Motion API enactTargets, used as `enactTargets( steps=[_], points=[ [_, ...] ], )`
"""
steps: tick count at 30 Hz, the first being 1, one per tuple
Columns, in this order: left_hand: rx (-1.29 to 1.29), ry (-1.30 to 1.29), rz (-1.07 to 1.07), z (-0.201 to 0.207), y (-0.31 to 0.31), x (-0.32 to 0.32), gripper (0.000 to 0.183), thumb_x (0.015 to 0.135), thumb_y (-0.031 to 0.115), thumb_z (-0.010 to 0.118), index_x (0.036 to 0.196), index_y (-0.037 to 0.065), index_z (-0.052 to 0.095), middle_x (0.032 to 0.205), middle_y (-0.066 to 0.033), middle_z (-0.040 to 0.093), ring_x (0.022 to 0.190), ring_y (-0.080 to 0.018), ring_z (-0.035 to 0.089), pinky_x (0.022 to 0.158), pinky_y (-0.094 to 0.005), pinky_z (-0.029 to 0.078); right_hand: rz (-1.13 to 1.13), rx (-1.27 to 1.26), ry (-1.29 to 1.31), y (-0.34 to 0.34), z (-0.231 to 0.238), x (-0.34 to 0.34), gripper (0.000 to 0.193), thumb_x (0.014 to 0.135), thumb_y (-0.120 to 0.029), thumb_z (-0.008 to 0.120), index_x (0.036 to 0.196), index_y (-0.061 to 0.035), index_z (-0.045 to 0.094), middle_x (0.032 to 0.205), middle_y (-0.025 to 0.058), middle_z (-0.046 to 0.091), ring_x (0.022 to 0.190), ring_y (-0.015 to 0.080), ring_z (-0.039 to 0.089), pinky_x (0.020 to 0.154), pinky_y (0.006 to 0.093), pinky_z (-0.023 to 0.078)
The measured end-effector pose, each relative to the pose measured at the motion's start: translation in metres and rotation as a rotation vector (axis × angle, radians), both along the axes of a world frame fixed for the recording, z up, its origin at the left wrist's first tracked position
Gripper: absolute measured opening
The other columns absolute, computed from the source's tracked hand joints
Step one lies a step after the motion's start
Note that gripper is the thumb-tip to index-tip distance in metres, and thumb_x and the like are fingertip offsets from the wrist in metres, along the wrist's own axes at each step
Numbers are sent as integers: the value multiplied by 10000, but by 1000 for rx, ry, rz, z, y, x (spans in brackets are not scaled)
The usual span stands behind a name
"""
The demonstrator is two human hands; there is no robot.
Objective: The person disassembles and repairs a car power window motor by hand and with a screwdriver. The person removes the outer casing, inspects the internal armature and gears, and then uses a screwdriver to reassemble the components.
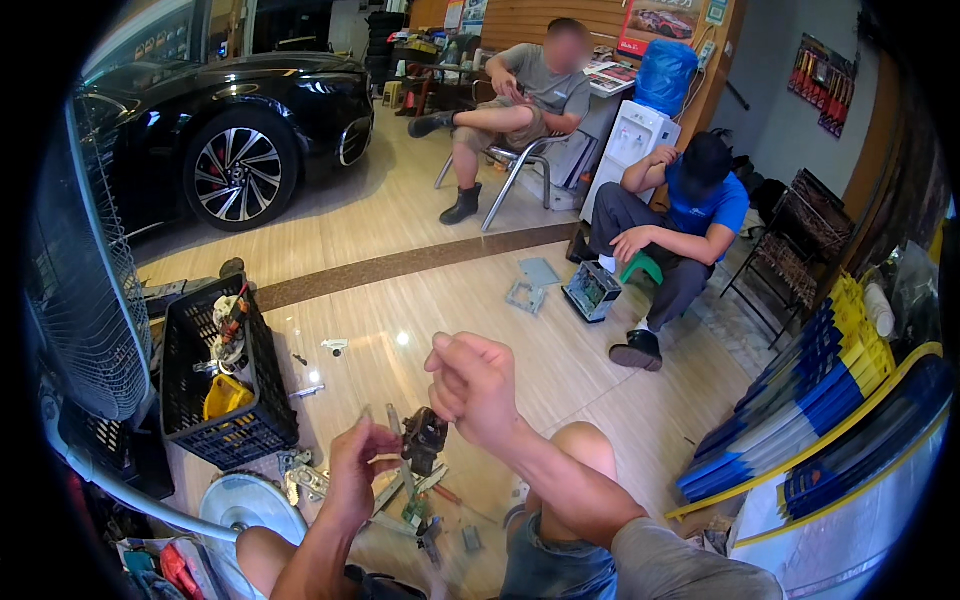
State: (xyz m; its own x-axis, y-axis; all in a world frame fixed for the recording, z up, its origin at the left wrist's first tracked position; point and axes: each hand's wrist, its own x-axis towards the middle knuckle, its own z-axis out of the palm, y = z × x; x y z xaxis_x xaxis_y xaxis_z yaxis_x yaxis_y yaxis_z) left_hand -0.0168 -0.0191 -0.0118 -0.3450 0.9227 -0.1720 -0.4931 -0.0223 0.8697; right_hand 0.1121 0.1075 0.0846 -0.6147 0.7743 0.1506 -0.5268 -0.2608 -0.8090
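My left hand point(358, 462) is low in the middle, fingers curled with their tips against a dark, bulky part point(425, 440). A slim grey strip point(394, 422) stands upright beside those fingertips. Higher up and to the right, my right hand point(478, 385) is raised with its thumb and fingers pressed together; anything small in that pinch is hidden. Under the hands, on the floor, lie a green circuit board point(413, 512), a screwdriver with a reddish shaft point(448, 494), metal strips and a small grey block point(471, 540).
Left stand a black crate point(225, 437) of parts and a fan point(95, 300); a round pale base point(250, 505) is below. Ahead sits a person in blue point(710, 205) by an opened metal box point(592, 292). Another person point(550, 85) sits farther back. Blue-yellow packs point(800, 390) line the right.
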Motion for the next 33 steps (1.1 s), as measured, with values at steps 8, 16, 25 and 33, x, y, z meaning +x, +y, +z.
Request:
enactTargets(
  steps=[8, 16, 25, 33],
  points=[
    [-106, -156, -284, 11, 3, 12, 599, 953, 551, 466, 1323, 81, 464, 1089, -97, 612, 783, -268, 669, 609, -353, 581, 56, 41, -9, -6, 9, 0, 266, 939, -164, 565, 733, 4, 580, 441, -28, 299, 325, 86, 282, 338, 267, 266],
    [145, -344, -246, 1, 13, 17, 443, 937, 290, 626, 1275, 46, 476, 1046, -93, 658, 788, -187, 679, 679, -309, 573, -12, 74, -7, 1, 10, 7, 308, 962, -220, 507, 750, -3, 559, 465, -38, 257, 331, 87, 263, 325, 262, 257],
    [167, -318, -191, 10, 1, 12, 484, 876, 135, 698, 1283, 38, 455, 1097, -119, 631, 883, -225, 680, 773, -355, 596, 24, 86, -40, -2, 10, 2, 307, 957, -227, 495, 769, 1, 578, 454, -39, 227, 331, 87, 238, 331, 268, 261],
    [175, -238, -140, 15, 4, 16, 471, 824, 120, 754, 1201, 25, 489, 1067, -98, 622, 966, -219, 650, 785, -388, 599, 14, 33, -82, -2, 3, -1, 296, 943, -210, 522, 734, -5, 564, 459, -42, 235, 331, 89, 242, 342, 275, 268]
  ],
)
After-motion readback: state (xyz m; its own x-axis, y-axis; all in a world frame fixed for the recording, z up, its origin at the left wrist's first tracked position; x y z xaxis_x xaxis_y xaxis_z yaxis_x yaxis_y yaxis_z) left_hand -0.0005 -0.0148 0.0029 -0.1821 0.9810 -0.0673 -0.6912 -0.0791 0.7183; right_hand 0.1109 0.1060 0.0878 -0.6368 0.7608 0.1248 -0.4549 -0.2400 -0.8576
